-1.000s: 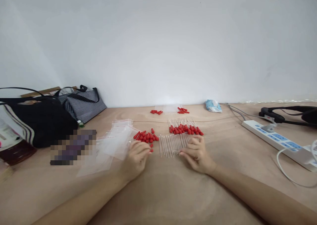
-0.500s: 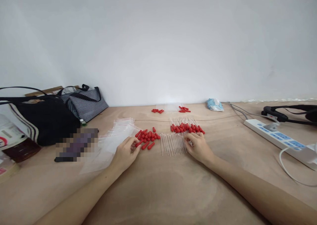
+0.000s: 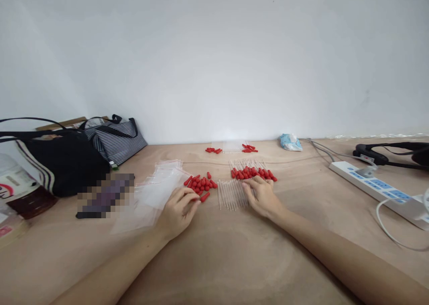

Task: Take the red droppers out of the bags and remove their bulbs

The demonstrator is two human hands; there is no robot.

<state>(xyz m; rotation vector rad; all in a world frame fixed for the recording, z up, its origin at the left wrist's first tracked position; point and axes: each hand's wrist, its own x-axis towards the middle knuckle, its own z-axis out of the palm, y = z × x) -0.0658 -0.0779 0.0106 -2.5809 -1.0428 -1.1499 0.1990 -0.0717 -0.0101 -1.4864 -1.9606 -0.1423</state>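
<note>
1. Head view: the left hand (image 3: 177, 211) rests on the wooden table (image 3: 234, 260) with its fingers curled in toward the thumb, right at the near edge of a pile of loose red bulbs (image 3: 201, 183). One bulb lies just beside the fingertips. I cannot tell whether anything is pinched between them.
2. The right hand (image 3: 263, 197) lies palm down over the right end of a row of clear tubes (image 3: 231, 194), fingers bent onto them. Whether it grips a tube or only touches the row cannot be told.
3. The placement reads as sorted stock. Bulbs sit by the left hand and bare tubes by the right. Tubes with red caps (image 3: 252, 173) lie just behind them, so each kind stays apart and within short reach.
4. A stack of clear plastic bags (image 3: 157, 189) lies just left of the left hand, touching or nearly touching it.
5. A smaller group of tubes and bulbs (image 3: 232, 148) sits well back, near the wall.
6. There is open room on the bare wood in front of both hands. A black bag (image 3: 63, 162) and a striped bag (image 3: 115, 140) bound the left side. A power strip (image 3: 378, 188) with loose cables bounds the right, well apart from the right forearm.
</note>
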